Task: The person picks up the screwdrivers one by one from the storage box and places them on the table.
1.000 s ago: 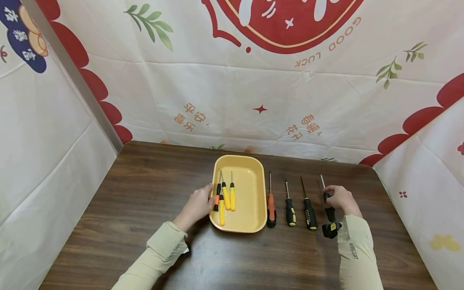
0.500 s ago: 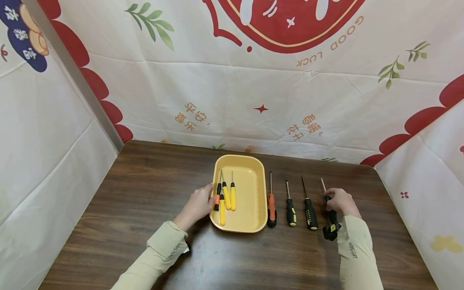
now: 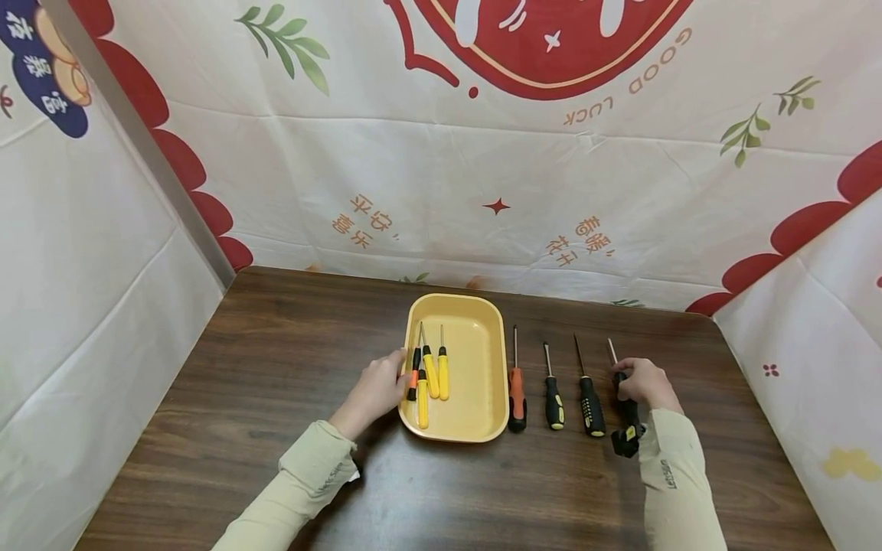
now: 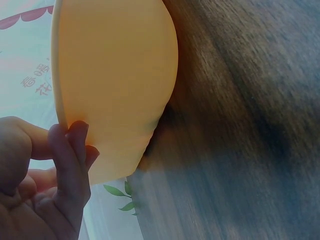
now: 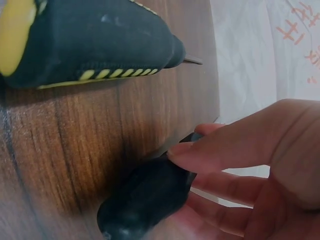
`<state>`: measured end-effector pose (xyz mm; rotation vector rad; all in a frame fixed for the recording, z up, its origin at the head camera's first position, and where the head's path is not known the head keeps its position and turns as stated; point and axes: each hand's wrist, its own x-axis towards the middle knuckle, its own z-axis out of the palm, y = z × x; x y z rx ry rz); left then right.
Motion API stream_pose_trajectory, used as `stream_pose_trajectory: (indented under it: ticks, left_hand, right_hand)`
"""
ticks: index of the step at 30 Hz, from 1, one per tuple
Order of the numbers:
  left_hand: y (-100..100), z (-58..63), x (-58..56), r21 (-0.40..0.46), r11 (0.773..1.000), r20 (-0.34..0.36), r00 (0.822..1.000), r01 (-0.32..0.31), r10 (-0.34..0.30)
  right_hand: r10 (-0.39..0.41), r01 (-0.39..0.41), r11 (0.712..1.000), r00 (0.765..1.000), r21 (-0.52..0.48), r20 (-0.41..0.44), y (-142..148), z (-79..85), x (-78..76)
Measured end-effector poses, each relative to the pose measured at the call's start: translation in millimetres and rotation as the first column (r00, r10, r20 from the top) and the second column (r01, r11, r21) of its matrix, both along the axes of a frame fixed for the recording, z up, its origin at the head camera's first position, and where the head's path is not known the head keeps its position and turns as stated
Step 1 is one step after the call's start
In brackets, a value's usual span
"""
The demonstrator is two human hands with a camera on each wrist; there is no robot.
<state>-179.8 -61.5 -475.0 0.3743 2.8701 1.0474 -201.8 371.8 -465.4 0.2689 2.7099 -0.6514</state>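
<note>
Black screwdriver (image 5: 145,196), dark wood table (image 3: 296,344), printed cloth walls (image 3: 441,168) around.

1. In the head view, the right hand (image 3: 646,381) covers part of the black screwdriver (image 5: 145,192); in the right wrist view it hides most of the shaft.
2. That view's left and top edges crop the yellow-black screwdriver (image 5: 110,45).
3. The left wrist view cuts off the left hand (image 4: 62,180) and the tray (image 4: 115,75), whose inside is hidden.
4. Lettering on the right sleeve (image 3: 678,467) is too small to read surely.
5. The head view's top edge crops the red emblem (image 3: 551,65).
</note>
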Motion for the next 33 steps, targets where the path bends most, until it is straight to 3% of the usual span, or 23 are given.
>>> stream_pose_trajectory:
  ticks: [33]
  left_hand:
    - [0.2, -2.7, -0.6, 0.007, 1.0, -0.018, 1.0, -0.007, 0.007]
  right_hand:
    - [-0.013, 0.013, 1.0, 0.999, 0.004, 0.044, -0.8, -2.0, -0.9]
